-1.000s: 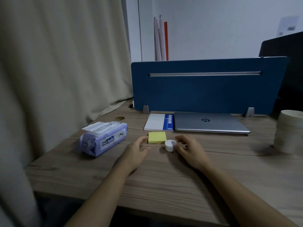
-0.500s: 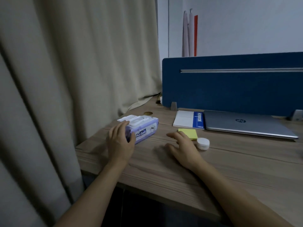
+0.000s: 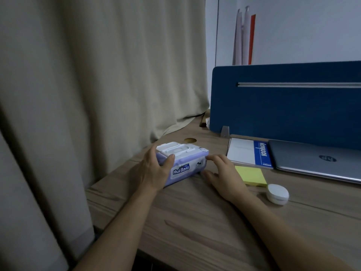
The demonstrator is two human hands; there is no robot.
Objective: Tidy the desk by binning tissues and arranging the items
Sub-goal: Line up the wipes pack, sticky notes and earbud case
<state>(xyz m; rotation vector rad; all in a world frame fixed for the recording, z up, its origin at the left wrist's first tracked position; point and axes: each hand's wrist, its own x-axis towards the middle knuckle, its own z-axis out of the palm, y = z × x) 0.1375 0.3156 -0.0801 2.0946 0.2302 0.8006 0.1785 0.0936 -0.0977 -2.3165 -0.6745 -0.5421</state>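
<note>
One beige curtain (image 3: 78, 94) hangs along the left; one wooden desk (image 3: 195, 222) runs from it to the right edge; on the desk I count one wipes pack (image 3: 182, 163), one notebook (image 3: 250, 153), one yellow sticky pad (image 3: 252, 176), one small round white case (image 3: 277, 193) and one closed grey laptop (image 3: 316, 159), with one blue divider (image 3: 289, 102) standing at the far side; my two hands are both at the pack; my left hand (image 3: 154, 171) grips its near left end, thumb curled over the top edge by the white flip lid, the other fingers hidden behind the pack; the pack lies flat on the desk near its left edge, label facing me, set at a slant with its right end farther off; my right hand (image 3: 224, 173) has its fingers loosely bent, fingertips touching the pack's right end, thumb low on the desk beside it, nothing closed in that hand; the pack sits between my two hands; the sticky pad lies just right of my right hand, partly under it; the notebook lies beyond the pad, touching the laptop's left side; the round case sits just beside the pad's near right corner
</note>
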